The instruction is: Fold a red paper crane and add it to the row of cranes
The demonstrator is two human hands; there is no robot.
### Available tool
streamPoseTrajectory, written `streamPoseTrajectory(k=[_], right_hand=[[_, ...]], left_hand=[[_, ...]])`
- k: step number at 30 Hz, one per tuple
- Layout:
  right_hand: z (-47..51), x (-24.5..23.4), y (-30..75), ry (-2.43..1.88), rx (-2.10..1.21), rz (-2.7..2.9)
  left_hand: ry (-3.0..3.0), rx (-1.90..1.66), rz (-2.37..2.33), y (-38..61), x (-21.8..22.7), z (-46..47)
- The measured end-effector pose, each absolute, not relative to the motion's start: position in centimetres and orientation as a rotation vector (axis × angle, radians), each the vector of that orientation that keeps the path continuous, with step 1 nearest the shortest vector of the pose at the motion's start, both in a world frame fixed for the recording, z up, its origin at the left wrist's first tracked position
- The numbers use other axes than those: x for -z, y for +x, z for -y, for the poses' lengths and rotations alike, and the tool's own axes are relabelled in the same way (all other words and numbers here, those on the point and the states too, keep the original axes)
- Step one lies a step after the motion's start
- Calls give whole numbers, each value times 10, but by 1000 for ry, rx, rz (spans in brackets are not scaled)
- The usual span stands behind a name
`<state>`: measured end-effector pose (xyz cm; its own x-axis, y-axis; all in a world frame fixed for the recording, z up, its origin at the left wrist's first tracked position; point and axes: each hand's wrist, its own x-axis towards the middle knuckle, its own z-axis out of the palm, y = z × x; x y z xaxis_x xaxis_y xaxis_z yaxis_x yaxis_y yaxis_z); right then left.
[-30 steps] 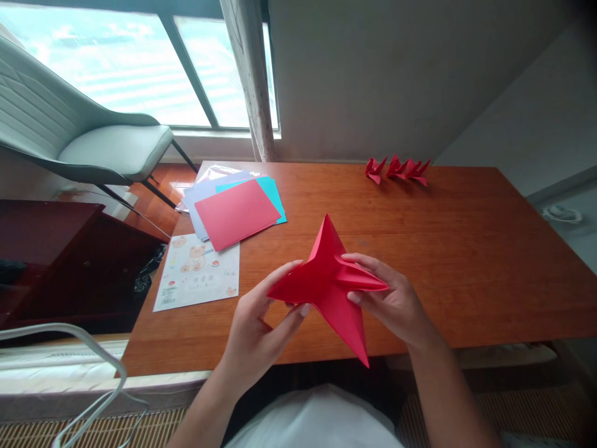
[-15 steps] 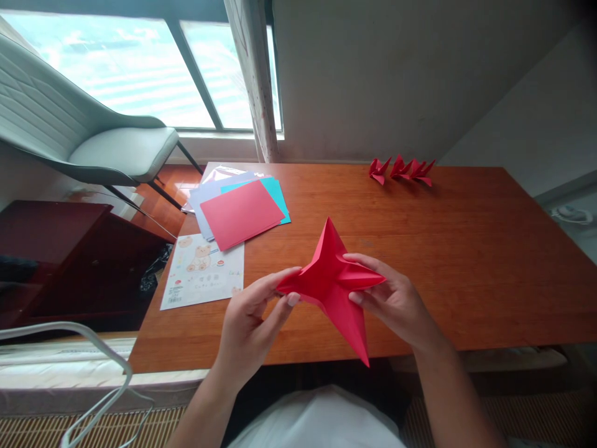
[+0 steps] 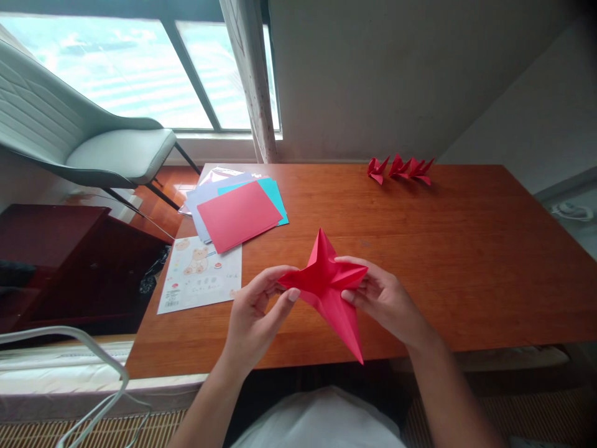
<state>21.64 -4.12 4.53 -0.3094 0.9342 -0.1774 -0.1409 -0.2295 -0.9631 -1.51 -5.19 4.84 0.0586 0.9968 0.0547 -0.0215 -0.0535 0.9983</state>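
I hold a half-folded red paper [image 3: 329, 286], star-shaped with four points, above the near edge of the wooden table [image 3: 420, 236]. My left hand [image 3: 254, 317] pinches its left point between thumb and fingers. My right hand [image 3: 385, 302] pinches its right point the same way. One long point of the paper hangs down toward me, another sticks up and away.
A stack of coloured sheets with a red one on top [image 3: 237, 211] lies at the table's left. A printed sheet with bears [image 3: 200, 274] lies in front of it. Three small red folded figures [image 3: 401, 168] stand at the far edge. A grey chair [image 3: 93, 143] stands by the window.
Both hands have drawn closer together, pushing the left and right points of the red paper inward, so the shape is narrower and more bunched.
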Motion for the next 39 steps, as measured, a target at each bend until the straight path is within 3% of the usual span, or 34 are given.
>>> streamPoseTrajectory(k=[8, 39], right_hand=[[40, -40, 210, -1065, -1679, 1121], [41, -39, 205, -1198, -1561, 1247]], left_hand=[[1176, -1011, -1033, -10, -34, 52], [997, -1042, -1026, -2, -28, 57]])
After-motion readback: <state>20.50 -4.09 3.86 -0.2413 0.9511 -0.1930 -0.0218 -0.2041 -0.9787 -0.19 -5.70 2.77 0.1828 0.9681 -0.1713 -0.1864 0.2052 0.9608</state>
